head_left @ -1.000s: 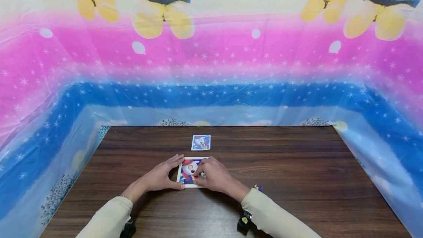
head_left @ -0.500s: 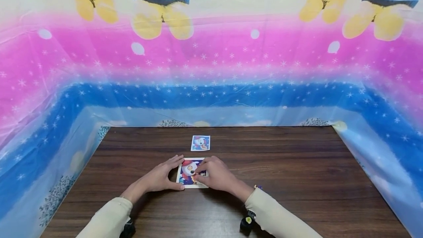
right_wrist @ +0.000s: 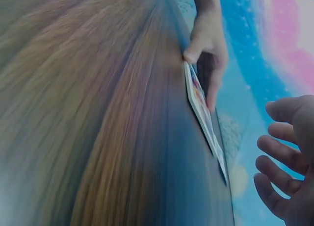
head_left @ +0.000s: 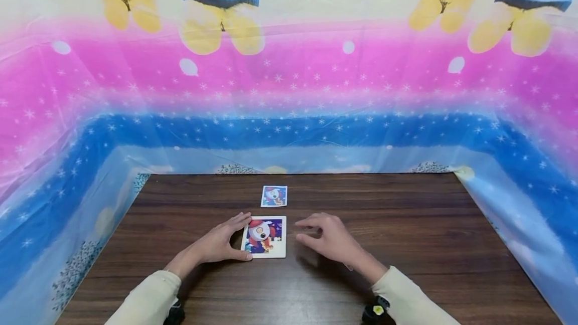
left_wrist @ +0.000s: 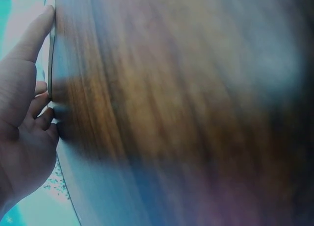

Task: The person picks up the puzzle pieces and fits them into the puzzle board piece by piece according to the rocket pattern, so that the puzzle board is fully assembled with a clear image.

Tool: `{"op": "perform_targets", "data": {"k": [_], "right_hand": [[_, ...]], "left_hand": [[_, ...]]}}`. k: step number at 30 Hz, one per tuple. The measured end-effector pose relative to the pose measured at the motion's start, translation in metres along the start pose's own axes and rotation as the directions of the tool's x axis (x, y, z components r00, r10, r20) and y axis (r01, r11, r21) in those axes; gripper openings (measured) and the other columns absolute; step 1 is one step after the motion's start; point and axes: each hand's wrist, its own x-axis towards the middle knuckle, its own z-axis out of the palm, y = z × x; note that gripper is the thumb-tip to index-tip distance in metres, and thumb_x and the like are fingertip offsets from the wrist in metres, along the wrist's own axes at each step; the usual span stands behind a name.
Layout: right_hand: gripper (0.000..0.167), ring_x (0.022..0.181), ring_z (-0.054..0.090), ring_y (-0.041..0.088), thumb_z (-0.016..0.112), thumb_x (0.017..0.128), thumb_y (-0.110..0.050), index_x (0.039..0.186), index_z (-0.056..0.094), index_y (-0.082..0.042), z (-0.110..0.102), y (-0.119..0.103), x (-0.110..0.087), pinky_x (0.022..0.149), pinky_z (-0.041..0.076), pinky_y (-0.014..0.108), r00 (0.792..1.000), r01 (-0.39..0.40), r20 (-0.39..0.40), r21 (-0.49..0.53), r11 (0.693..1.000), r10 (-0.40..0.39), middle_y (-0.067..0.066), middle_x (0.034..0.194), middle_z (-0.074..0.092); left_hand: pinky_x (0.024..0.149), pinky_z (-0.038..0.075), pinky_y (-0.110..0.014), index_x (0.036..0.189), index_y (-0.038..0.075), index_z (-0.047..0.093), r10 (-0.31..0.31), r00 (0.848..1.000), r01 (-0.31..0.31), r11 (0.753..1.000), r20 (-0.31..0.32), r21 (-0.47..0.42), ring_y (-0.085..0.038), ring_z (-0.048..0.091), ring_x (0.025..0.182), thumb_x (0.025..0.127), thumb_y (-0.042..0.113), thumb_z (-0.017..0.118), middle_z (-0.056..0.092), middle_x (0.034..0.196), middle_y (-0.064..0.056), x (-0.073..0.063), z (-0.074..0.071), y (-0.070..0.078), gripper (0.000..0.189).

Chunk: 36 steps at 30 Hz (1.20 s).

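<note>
A square jigsaw puzzle (head_left: pixel 262 234) in a white-edged tray lies flat on the table, showing a white cartoon character with red on a purple ground. At its lower right corner, bare cream backing shows in a stepped outline. My left hand (head_left: pixel 221 238) spans its left side, fingertips at the far corner and thumb at the near one. Seen from the left wrist, the thumb (left_wrist: pixel 37 37) lies along the tray's edge. To the right of the puzzle, my right hand (head_left: pixel 331 239) hovers over the table, holding nothing, its fingers loosely bent and apart in the right wrist view.
Behind the puzzle lies a smaller picture card (head_left: pixel 274 196) with the same image. A small pale scrap (head_left: pixel 349 267) peeks out under my right wrist, mostly hidden. The dark wood table (head_left: pixel 406 224) ends at a printed cloth (head_left: pixel 316 129) on three sides.
My right hand has lifted off the puzzle and moved right, uncovering its right side. The left hand and the card have stayed put.
</note>
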Motion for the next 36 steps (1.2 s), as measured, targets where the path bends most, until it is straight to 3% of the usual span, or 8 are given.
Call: {"op": "perform_targets", "data": {"k": [9,16,24,30,36], "right_hand": [[0.032,0.095,0.068,0.011,0.076,0.093,-0.036,0.119,0.077,-0.016,-0.038,0.024,-0.043,0.074,0.058,0.026,0.995,-0.027,-0.101,-0.048,0.998,0.022,-0.004,0.109,0.074],[0.033,0.095,0.069,0.015,0.080,0.090,-0.036,0.117,0.079,-0.016,-0.048,0.041,-0.071,0.073,0.056,0.028,0.988,-0.074,-0.143,-0.116,0.991,0.057,-0.008,0.109,0.074],[0.031,0.106,0.069,0.015,0.083,0.087,-0.034,0.115,0.080,-0.020,-0.048,0.051,-0.090,0.088,0.058,0.043,0.986,-0.139,-0.120,-0.173,0.975,0.119,-0.012,0.110,0.073],[0.029,0.097,0.067,0.007,0.082,0.087,-0.039,0.111,0.080,-0.023,-0.046,0.060,-0.095,0.081,0.056,0.032,0.991,-0.129,-0.067,-0.224,0.966,0.117,-0.017,0.105,0.073],[0.037,0.090,0.062,0.003,0.079,0.085,-0.054,0.107,0.081,-0.025,-0.044,0.065,-0.096,0.075,0.053,0.031,0.991,-0.132,-0.003,-0.248,0.960,0.136,-0.020,0.097,0.069]], "left_hand": [[0.118,0.026,-0.063,0.160,0.009,0.035,-0.006,1.000,0.006,1.000,0.006,-0.009,-0.033,0.018,0.156,0.082,0.056,0.082,0.026,0.169,-0.009,0.001,0.000,0.001,0.103],[0.118,0.026,-0.063,0.160,0.009,0.036,-0.018,1.000,0.018,1.000,-0.003,-0.002,-0.033,0.018,0.156,0.081,0.056,0.082,0.026,0.169,-0.008,0.000,0.000,0.001,0.103],[0.118,0.025,-0.063,0.160,0.010,0.035,-0.017,1.000,0.017,1.000,0.002,-0.004,-0.033,0.017,0.156,0.081,0.056,0.082,0.026,0.169,-0.008,0.000,0.000,0.001,0.103],[0.118,0.025,-0.063,0.160,0.009,0.035,-0.016,1.000,0.016,1.000,0.011,-0.006,-0.033,0.017,0.156,0.082,0.056,0.082,0.025,0.169,-0.009,0.000,-0.001,0.001,0.103],[0.119,0.025,-0.063,0.160,0.008,0.034,-0.015,1.000,0.015,1.000,0.020,-0.010,-0.034,0.017,0.156,0.082,0.055,0.082,0.025,0.169,-0.009,0.001,-0.001,0.001,0.103]]}}
